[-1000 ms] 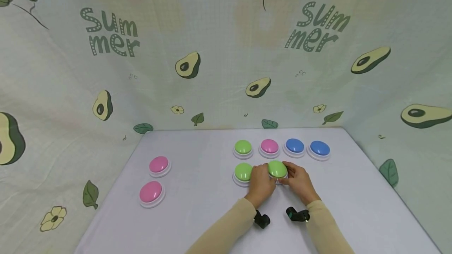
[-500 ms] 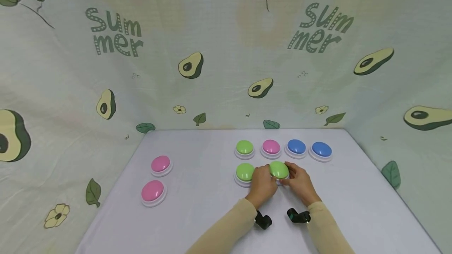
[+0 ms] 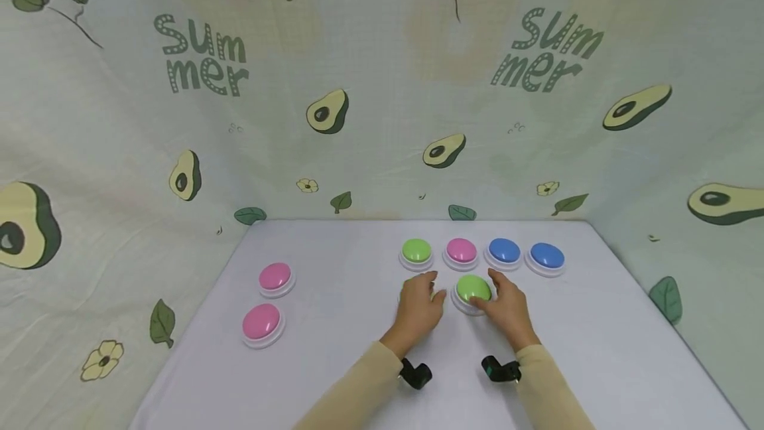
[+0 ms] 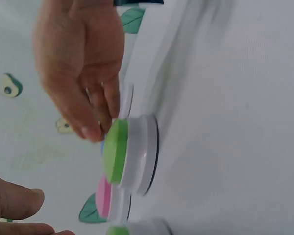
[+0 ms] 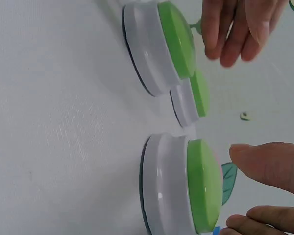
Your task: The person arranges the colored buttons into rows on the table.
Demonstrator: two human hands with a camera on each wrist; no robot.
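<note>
In the head view my left hand point(image 3: 418, 309) is over the near-left green push button, covering most of it. Its thumb point(image 4: 19, 200) and fingers are extended and apart. My right hand point(image 3: 507, 310) is at the right side of another green push button point(image 3: 473, 288) with a round white base. In the right wrist view, the thumb point(image 5: 269, 164) is straight and a gap separates it from that button's green dome point(image 5: 204, 186). Both hands hold nothing. The left green button point(image 5: 174, 39) shows there beside the left hand point(image 5: 240, 24), standing flat on the white table.
Behind the hands stands a row of push buttons: one green point(image 3: 416, 251), one pink point(image 3: 461, 250) and two blue ones point(image 3: 504, 251). Two pink buttons point(image 3: 261, 321) sit on the left of the white table point(image 3: 346, 350). A printed cloth point(image 3: 382, 52) hangs behind the table.
Both hands have let go of the right green button, which now stands on the table. My left hand has moved left over the other green button, and its fingers have spread.
</note>
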